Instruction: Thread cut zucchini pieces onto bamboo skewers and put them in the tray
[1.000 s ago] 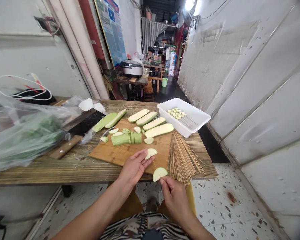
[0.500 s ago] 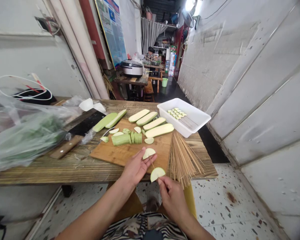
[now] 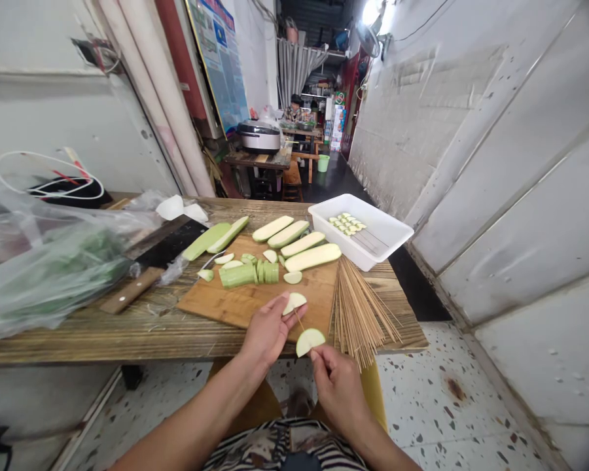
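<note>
Mid-work, right hand (image 3: 338, 392) pinches bamboo skewer (image 3: 299, 320) in narrow grip, pale squash half-moon (image 3: 309, 342) threaded on it; left hand (image 3: 269, 330) cradles second half-moon (image 3: 294, 303) at skewer's upper end, fingers (image 3: 283, 306) half curled. Both forearms angle inward over wooden cutting board (image 3: 235, 307). Loose skewers (image 3: 358, 314) fan beside board; cleaver (image 3: 169, 243) lies left; white plastic tray (image 3: 373, 226) holds skewered slices (image 3: 346, 224).

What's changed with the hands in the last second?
The right hand, pinching a bamboo skewer with a half-round squash slice on it, has shifted slightly left. The left hand still holds a second slice. Nothing was let go. The cutting board and the squash pieces stayed as they were.
</note>
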### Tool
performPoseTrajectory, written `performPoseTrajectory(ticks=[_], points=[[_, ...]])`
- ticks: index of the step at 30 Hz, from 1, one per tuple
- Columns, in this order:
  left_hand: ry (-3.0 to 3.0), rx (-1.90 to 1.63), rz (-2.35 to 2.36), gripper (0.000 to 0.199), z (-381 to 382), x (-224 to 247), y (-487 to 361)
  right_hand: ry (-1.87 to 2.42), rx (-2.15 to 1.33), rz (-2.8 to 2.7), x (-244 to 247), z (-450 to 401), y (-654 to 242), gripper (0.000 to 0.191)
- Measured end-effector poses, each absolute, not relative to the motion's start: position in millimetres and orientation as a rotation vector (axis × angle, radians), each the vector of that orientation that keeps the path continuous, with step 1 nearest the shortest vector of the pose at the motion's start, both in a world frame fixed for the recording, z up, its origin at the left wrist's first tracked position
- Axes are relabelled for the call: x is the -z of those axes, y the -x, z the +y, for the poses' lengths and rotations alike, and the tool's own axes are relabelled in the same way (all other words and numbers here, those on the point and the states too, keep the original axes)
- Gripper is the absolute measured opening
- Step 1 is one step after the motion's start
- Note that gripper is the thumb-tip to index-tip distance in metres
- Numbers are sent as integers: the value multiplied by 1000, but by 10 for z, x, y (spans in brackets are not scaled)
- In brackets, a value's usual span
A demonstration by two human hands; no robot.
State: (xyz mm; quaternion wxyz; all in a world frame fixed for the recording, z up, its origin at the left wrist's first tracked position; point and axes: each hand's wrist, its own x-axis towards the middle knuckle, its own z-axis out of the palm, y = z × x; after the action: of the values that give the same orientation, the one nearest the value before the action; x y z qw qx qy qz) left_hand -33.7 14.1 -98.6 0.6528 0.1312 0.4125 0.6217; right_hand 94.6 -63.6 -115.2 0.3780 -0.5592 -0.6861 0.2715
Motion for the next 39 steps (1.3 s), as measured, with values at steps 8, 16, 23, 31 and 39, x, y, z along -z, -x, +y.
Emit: performPoseTrajectory(ticks=[8,16,23,31,39], points=[[-321,-1408,961,12,142,1013,335,1439,-716,-1759,1138,-618,-931,27],[-326,-1391,978,12,159,1020,342,1448,-688,-1767,1157,-587,-910,28],[-276,-1354,986,12,166,1006,356,1437,-670,-1765,1180,-573,-880,28],[-253,-1293,991,9,147,1029,355,1426,-657,-1764,1201,-553,-853,29],[-263,-1248,966,12,101,986,298,1405,-691,-1717,1226,-461,-821,29]])
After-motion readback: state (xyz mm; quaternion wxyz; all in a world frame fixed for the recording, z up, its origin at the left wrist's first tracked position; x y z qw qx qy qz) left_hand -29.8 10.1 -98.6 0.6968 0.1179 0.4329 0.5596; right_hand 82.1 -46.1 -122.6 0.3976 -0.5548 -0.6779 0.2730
